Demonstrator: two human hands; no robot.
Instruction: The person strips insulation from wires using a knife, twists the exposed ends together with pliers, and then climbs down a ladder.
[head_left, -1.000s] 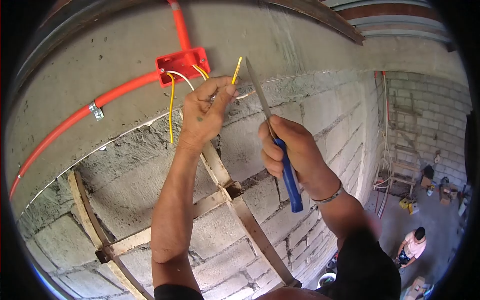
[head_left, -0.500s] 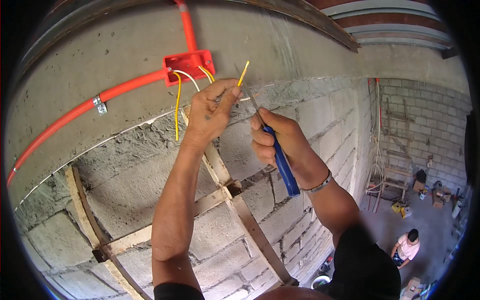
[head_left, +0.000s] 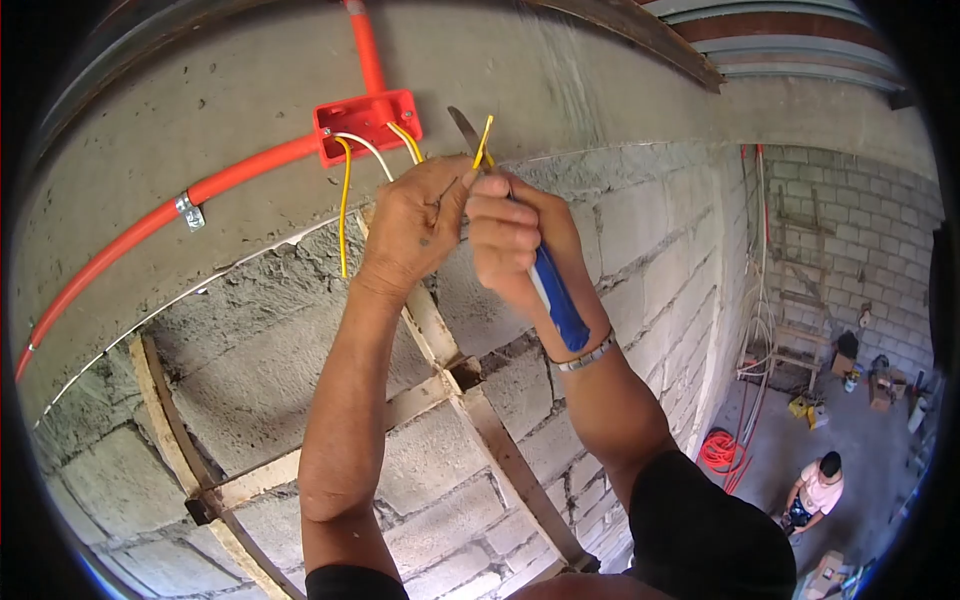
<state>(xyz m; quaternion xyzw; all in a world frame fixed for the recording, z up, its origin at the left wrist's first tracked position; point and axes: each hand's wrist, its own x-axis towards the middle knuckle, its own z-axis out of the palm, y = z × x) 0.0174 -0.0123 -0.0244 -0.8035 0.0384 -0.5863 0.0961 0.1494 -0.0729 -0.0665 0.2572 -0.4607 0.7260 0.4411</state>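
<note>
Red box: the red box (head_left: 347,126) is sitting open on the grey wall, with one red conduit (head_left: 150,220) running off to its left and another (head_left: 367,50) rising from its top.
Yellow wire: the yellow wire (head_left: 488,133) is sticking up from between the fingertips, to the right of the red box and about level with its lower part.
Left hand: below and right of the red box, the left hand (head_left: 412,220) is closing to a pinch, thumb and fingers gripping the yellow wire.
Right hand: farther right and lower than the red box, the right hand (head_left: 508,232) is wrapping its fingers around the knife.
Knife: its blade (head_left: 461,127) is pointing up just right of the red box, passing behind the yellow wire; whether it is touching the wire cannot be told. Its blue handle (head_left: 562,310) is slanting down toward the wristband (head_left: 587,355).
Other wires: a loose yellow wire (head_left: 346,215) is hanging below the red box, while a white wire (head_left: 372,150) is curving from it toward the left hand.
Co-worker: a person in pink (head_left: 818,493) is occupying the floor far below and right of the red box.
</note>
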